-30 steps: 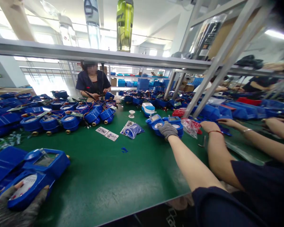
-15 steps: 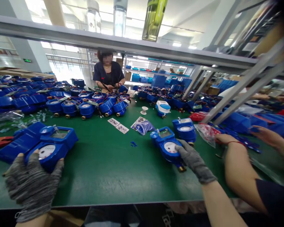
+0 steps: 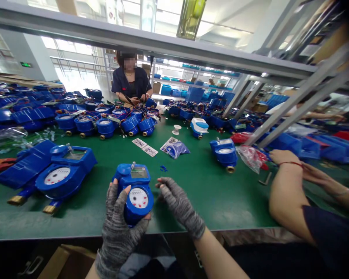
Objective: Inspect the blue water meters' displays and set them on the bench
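A blue water meter (image 3: 135,192) with a white dial and a small screen stands at the near edge of the green table (image 3: 215,197). My left hand (image 3: 119,223), in a grey fingerless glove, wraps round its lower left side. My right hand (image 3: 177,203), gloved the same way, hovers just right of the meter with its fingers spread and nothing in it. A second blue meter (image 3: 61,176) lies to the left, on brass fittings. A third blue meter (image 3: 223,152) sits farther back on the right.
A co-worker's bare arm (image 3: 287,190) with a red wrist cord rests on the table at right, beside a red plastic bag (image 3: 251,157). Rows of blue meters (image 3: 104,124) fill the far left. Another person (image 3: 130,83) sits opposite. A blue bag (image 3: 176,149) and paper labels (image 3: 145,146) lie mid-table.
My right hand brought a meter from the right to the table's near edge. My left hand left the big meter at left and took hold of this one. The right hand let go.
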Available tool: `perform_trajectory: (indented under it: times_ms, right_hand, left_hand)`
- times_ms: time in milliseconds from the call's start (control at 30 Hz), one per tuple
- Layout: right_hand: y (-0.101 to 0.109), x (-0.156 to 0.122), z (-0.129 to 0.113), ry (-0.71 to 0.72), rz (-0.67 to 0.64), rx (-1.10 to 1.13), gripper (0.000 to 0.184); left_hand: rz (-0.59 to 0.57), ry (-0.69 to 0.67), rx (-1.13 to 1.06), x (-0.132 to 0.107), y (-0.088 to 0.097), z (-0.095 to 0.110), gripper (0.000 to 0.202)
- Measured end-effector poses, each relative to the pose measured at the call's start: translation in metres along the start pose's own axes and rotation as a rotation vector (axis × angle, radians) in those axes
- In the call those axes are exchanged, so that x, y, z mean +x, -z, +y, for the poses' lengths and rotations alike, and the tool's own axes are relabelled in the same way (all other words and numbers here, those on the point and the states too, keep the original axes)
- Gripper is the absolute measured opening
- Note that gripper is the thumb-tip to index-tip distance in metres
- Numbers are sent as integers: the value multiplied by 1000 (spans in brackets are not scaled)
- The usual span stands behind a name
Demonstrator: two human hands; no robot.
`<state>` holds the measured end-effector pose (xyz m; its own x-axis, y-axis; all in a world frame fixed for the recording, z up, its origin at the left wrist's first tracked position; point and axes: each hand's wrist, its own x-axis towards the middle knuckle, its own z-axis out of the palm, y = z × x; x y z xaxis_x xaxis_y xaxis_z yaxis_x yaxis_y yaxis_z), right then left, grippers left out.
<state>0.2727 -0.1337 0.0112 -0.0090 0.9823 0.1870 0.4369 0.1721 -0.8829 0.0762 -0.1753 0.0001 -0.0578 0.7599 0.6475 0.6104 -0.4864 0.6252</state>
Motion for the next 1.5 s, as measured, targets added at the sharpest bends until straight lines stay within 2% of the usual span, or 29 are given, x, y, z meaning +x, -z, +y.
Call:
perform_trajectory:
  times_ms: [33, 67, 100, 167, 267, 433, 600, 733, 833, 933, 1033, 1333, 1500]
  right_hand:
    - [8, 18, 11, 30, 112, -184, 27]
    - [17, 35, 22, 35, 132, -393, 25]
    - [25, 51, 32, 39, 128, -548, 23]
    - [35, 76, 47, 40, 86, -683, 21]
    - [35, 90, 56, 41, 31, -747, 17]
    - [24, 88, 58, 25, 9, -841, 18]
    - [26, 94, 60, 19, 4, -867, 17]
    - [25, 86, 42, 46, 27, -840, 15]
    - [17, 62, 11, 223, 30, -645, 12]
    - [5, 34, -24, 449, -64, -401, 11]
    - [-6, 19, -43, 510, -138, -373, 12]
    - [-12, 23, -51, 583, -152, -471, 14]
    - [-8, 20, -59, 753, -176, -552, 18]
  left_hand:
    - [9, -37, 20, 4, 4, -4, 81]
    - [11, -69, 31, 6, 6, -7, 76]
    - [6, -91, 34, 8, 8, -9, 72]
    - [0, -117, 28, 8, 8, -12, 68]
    - [17, -111, 9, 4, 8, -15, 66]
    - [62, -57, -81, -5, 10, -24, 69]
    - [79, -18, -130, -9, 9, -28, 69]
    - [77, -25, -127, -9, 9, -27, 71]
    - [72, -36, -119, -8, 10, -25, 70]
    - [85, -31, -118, -7, 11, -23, 69]
    - [92, -24, -117, -7, 10, -22, 70]
    - [112, -50, -113, -10, 9, -23, 72]
    - [107, -49, -114, -8, 10, -24, 72]
